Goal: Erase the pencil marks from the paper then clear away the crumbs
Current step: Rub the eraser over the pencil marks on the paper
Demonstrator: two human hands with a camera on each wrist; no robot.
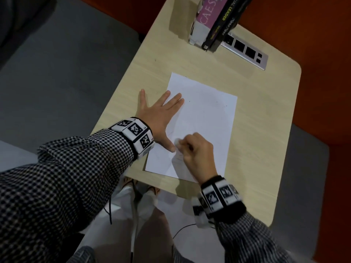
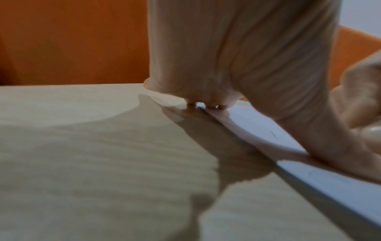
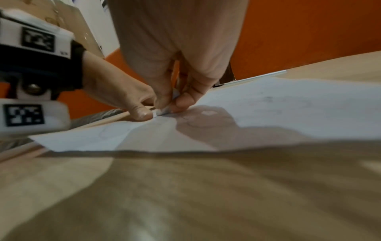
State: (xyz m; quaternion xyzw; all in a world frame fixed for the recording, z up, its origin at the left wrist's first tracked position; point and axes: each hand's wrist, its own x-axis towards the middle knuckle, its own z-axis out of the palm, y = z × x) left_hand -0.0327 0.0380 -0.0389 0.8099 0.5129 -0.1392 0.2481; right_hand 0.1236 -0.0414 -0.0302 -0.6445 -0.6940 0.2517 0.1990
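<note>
Seen from above on a pale wooden table [image 1: 266, 130]: a white sheet of paper [image 1: 207, 114] lying flat near the front edge, faint pencil marks [image 1: 216, 101] scattered across it. Left hand [image 1: 161, 118] spread flat, fingers straight and released, pinning the sheet's left edge, thumb tip pressed down beside the working spot. Right hand [image 1: 195, 149] curled tight, grip pinching a small white eraser [image 1: 177, 142] against the lower left part of the sheet, just beside the left thumb. In the right wrist view, eraser tip [image 3: 159, 112] touching the paper under the fingertips [image 3: 185, 101], with faint rounded pencil lines nearby. At the table's far end, 3 books [image 1: 214, 21] standing together next to a silver power socket strip [image 1: 247, 52]. Checked sleeves [image 1: 76, 168] and marker-printed wristbands [image 1: 134, 135] on both arms. Orange surface beyond the table, grey floor to the left. Crumbs too small to make out.
</note>
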